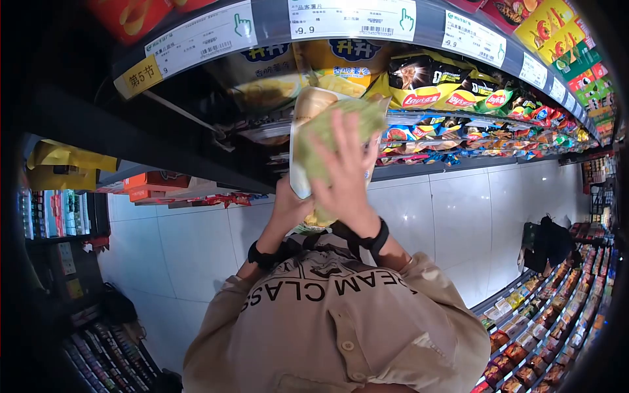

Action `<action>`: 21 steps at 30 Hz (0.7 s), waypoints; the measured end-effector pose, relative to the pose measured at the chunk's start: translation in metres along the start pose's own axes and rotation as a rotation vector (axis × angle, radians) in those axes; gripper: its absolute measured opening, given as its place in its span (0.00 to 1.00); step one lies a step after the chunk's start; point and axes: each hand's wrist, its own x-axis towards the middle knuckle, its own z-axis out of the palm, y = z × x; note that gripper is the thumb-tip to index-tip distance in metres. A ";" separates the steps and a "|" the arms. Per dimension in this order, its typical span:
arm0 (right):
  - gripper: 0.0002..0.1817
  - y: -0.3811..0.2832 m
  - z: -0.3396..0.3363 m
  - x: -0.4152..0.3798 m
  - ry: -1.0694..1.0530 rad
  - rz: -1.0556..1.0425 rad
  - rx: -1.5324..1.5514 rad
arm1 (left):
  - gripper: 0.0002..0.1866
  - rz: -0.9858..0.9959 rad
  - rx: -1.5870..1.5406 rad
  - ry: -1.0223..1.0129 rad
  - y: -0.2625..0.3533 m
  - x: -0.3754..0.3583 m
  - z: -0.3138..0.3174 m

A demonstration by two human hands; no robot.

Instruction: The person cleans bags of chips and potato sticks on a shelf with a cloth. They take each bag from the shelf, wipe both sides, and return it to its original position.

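A light-coloured snack bag [301,160] is upright in front of the chip shelf, with a round brownish picture near its top. My left hand [291,204] is closed around its lower left edge, fingers partly hidden behind it. Over the front of the bag lies a pale green cloth [314,134], blurred by motion. My right hand [346,173] presses this cloth against the bag, fingers stretched over it. Something yellow-green [321,218] shows just below my hands, partly hidden by them.
Price labels [354,19] line the shelf edge above. Bags of chips [426,85] fill the shelf behind and to the right. A dark shelf frame [196,154] runs on the left. A person in dark clothes [549,245] is at the far right, near stocked shelves [544,327].
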 end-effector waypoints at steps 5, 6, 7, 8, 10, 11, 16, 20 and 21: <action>0.33 0.035 -0.006 -0.013 0.146 0.262 0.080 | 0.17 -0.234 0.033 -0.054 0.007 0.000 0.000; 0.33 0.029 -0.005 -0.018 0.144 0.259 0.079 | 0.17 -0.255 0.017 -0.037 0.006 0.000 0.000; 0.32 0.021 -0.004 -0.025 0.036 0.114 0.081 | 0.17 -0.253 0.016 -0.034 0.004 0.000 -0.001; 0.32 0.014 -0.004 -0.031 -0.070 -0.034 0.084 | 0.17 -0.195 -0.006 -0.010 0.001 0.000 -0.002; 0.31 0.021 -0.004 -0.039 -0.129 -0.068 0.055 | 0.17 -0.126 -0.019 0.027 0.004 0.000 -0.006; 0.30 0.034 -0.003 -0.043 -0.052 0.004 0.077 | 0.17 -0.162 -0.012 0.045 0.010 -0.002 -0.005; 0.25 0.047 0.020 -0.026 0.278 0.315 0.578 | 0.20 -0.071 0.178 0.123 0.016 -0.004 -0.002; 0.29 0.008 0.025 -0.025 0.109 -0.122 0.152 | 0.22 0.054 0.168 0.314 0.010 -0.002 -0.005; 0.29 0.005 0.026 -0.033 0.103 -0.126 0.153 | 0.22 0.125 0.177 0.361 0.013 -0.002 -0.008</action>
